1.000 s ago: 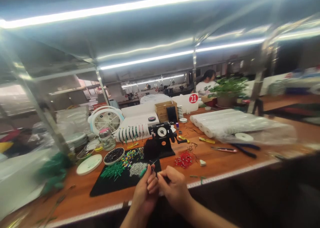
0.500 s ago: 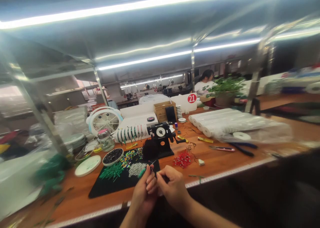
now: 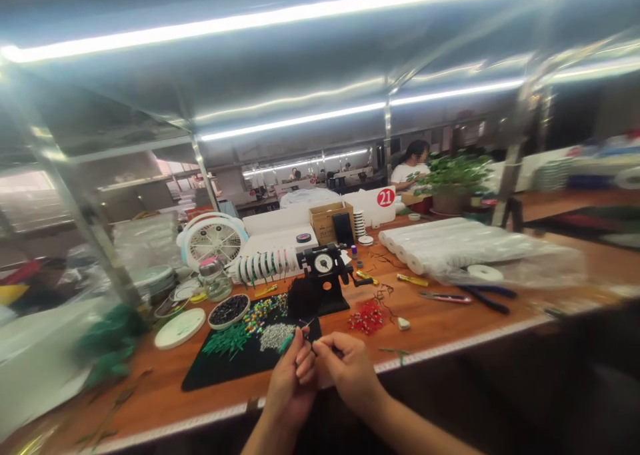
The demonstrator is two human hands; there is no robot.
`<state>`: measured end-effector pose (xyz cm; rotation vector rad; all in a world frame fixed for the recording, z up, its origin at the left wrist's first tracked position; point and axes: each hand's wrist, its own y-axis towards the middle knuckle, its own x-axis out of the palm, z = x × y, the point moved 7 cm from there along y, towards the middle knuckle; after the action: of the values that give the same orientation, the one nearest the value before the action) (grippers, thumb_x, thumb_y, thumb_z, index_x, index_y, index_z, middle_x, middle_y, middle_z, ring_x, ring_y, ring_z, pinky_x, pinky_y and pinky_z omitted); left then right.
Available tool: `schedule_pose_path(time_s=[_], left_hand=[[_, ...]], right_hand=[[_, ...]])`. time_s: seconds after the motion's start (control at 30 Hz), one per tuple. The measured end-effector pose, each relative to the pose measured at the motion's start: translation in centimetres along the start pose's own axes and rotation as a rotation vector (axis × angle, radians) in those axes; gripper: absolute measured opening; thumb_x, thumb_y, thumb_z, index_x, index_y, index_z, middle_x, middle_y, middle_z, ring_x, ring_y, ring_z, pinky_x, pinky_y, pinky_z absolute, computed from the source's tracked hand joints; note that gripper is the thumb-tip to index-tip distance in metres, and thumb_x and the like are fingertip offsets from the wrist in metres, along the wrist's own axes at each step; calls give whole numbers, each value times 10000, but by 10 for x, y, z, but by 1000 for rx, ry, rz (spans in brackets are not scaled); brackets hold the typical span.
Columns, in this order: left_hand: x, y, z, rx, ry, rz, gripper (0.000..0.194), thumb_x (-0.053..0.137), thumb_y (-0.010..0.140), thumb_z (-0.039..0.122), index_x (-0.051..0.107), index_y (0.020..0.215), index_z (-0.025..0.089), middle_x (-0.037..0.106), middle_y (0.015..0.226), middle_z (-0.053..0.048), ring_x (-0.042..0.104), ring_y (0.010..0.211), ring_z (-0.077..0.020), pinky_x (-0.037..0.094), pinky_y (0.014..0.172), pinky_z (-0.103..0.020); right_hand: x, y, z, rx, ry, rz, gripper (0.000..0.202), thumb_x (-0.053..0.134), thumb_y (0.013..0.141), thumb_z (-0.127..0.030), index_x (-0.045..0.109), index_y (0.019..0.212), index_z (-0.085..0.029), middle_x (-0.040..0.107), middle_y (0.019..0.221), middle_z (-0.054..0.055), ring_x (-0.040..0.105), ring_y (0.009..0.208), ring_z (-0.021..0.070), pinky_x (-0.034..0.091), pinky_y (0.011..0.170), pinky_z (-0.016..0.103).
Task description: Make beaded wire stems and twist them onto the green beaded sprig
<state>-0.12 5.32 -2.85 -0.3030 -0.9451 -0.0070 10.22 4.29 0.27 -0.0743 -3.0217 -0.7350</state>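
My left hand [image 3: 295, 376] is closed near the front edge of the table, its thumb and forefinger pinched on a small item with a thin tip and a bit of green beside it. Close on its right, my right hand [image 3: 350, 368] is also pinched, its fingertips almost touching the left fingers; what it holds is too small to name. Behind the hands, a black mat [image 3: 205, 374] bears green pieces [image 3: 227, 340], silver beads [image 3: 277, 336] and multicoloured beads [image 3: 257, 315]. Red beads [image 3: 367, 316] lie on the wooden table to the right.
A black winding device [image 3: 327, 288] with a dial stands behind the mat. At the left are a dish of black pieces [image 3: 229, 310], a white lid [image 3: 180, 328] and a fan [image 3: 213, 242]. Pliers [image 3: 487, 298], a cutter [image 3: 445, 297] and wrapped white rolls [image 3: 450, 242] lie right.
The view has shifted slightly, so the table items appear a little further right. Both hands keep their pinch near each other, with only a small shift of the fingers.
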Motion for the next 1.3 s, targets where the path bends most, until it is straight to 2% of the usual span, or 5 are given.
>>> schedule_pose_path(time_s=[0.13, 0.43, 0.63, 0.83, 1.3], left_hand=[[-2, 1, -1, -6, 6, 20, 259, 400, 934, 267, 584, 823, 121, 305, 420, 102, 267, 255, -9, 188, 269, -109], [3, -2, -3, -21, -14, 9, 335, 353, 947, 268, 596, 775, 114, 295, 382, 100, 259, 242, -16, 193, 272, -114], [-4, 0, -2, 9, 15, 72, 257, 440, 916, 268, 612, 788, 126, 342, 392, 87, 329, 263, -31, 231, 288, -125], [-7, 2, 0, -3, 26, 68, 227, 467, 903, 272, 612, 798, 132, 350, 408, 81, 367, 289, -40, 237, 297, -124], [-6, -3, -1, -1, 51, 111, 234, 455, 909, 259, 618, 817, 120, 347, 419, 83, 360, 285, -33, 247, 297, -124]], right_hand=[[2, 4, 6, 138, 171, -17, 177, 610, 741, -256, 704, 621, -164, 693, 613, 39, 626, 590, 185, 483, 545, 247], [10, 1, -7, 182, 271, -13, 185, 572, 724, -206, 606, 547, -164, 663, 503, 29, 619, 453, 167, 481, 443, 230], [25, -1, 6, 418, 490, -124, 123, 557, 633, -179, 591, 518, -155, 641, 458, 25, 595, 399, 165, 444, 389, 226], [26, -5, 16, 578, 474, -132, 69, 556, 576, -183, 567, 522, -142, 639, 471, 31, 599, 448, 157, 402, 397, 194], [27, -5, 17, 620, 522, -134, 104, 569, 561, -240, 534, 508, -158, 616, 468, 25, 576, 430, 167, 425, 428, 252]])
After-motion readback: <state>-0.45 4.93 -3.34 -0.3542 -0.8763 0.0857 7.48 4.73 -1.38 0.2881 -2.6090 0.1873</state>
